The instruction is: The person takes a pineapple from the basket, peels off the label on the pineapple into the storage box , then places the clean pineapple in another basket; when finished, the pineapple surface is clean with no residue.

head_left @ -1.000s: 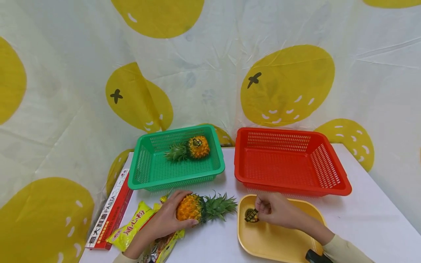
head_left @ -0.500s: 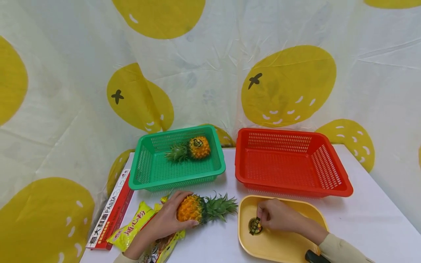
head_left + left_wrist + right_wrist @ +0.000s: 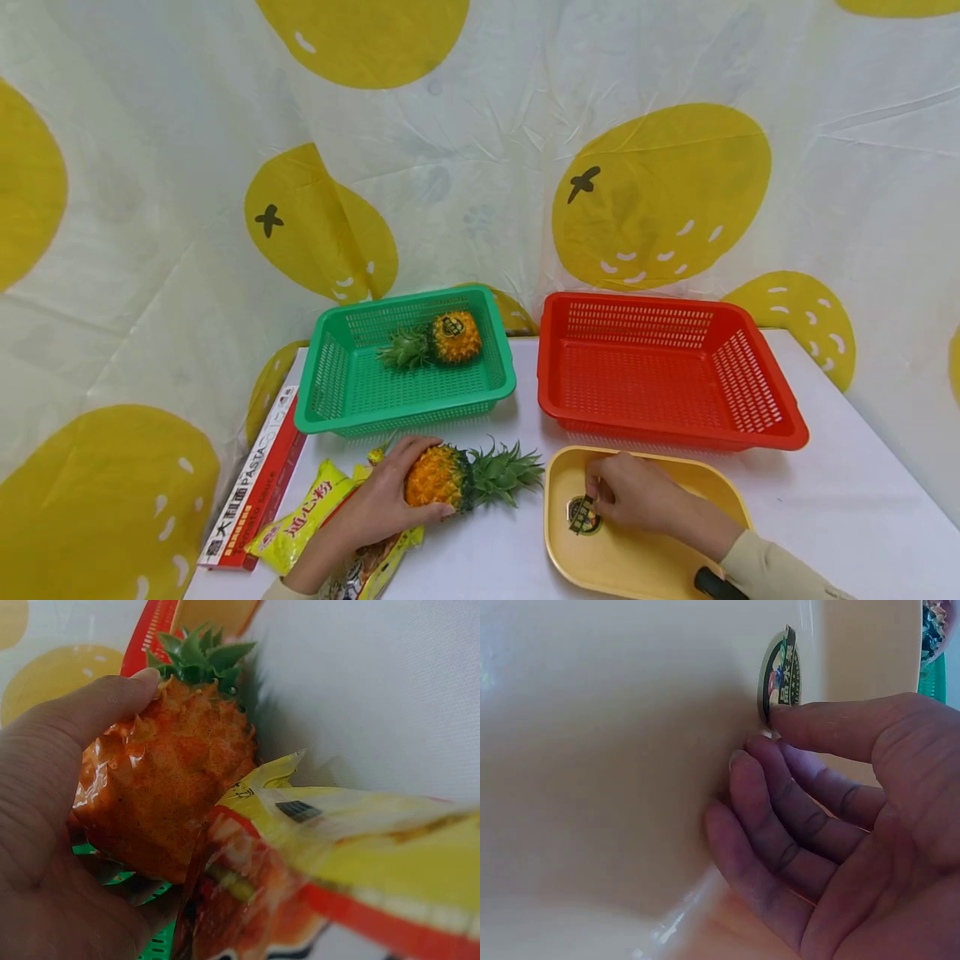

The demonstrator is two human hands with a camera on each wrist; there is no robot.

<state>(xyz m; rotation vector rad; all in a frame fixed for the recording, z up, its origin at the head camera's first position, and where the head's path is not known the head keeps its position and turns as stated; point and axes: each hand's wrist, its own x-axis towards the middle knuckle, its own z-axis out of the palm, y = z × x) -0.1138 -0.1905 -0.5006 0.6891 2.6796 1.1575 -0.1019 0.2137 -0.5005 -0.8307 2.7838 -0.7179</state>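
My left hand (image 3: 378, 504) grips a small orange pineapple (image 3: 433, 477) lying on its side, its leafy crown pointing right. In the left wrist view the thumb lies along the pineapple (image 3: 176, 765), and a yellow food packet (image 3: 352, 840) is close against it. Over the yellow tray (image 3: 607, 567), my right hand (image 3: 637, 492) pinches the edge of a dark round sticker (image 3: 583, 517) with gold lettering. Seen from the right wrist, thumb and fingertips hold the lower end of the sticker (image 3: 778, 679) close over the tray's floor.
Behind stand a green basket (image 3: 401, 414), with another stickered pineapple (image 3: 456, 336) inside, and a red basket (image 3: 667, 429). A yellow pasta bag (image 3: 311, 508) and a long pasta box (image 3: 255, 487) lie at the left. A patterned cloth (image 3: 480, 167) hangs behind the table.
My right hand has come slightly down and toward me with the sticker, which has turned and now sits lower over the tray. My left hand keeps its grip on the pineapple.
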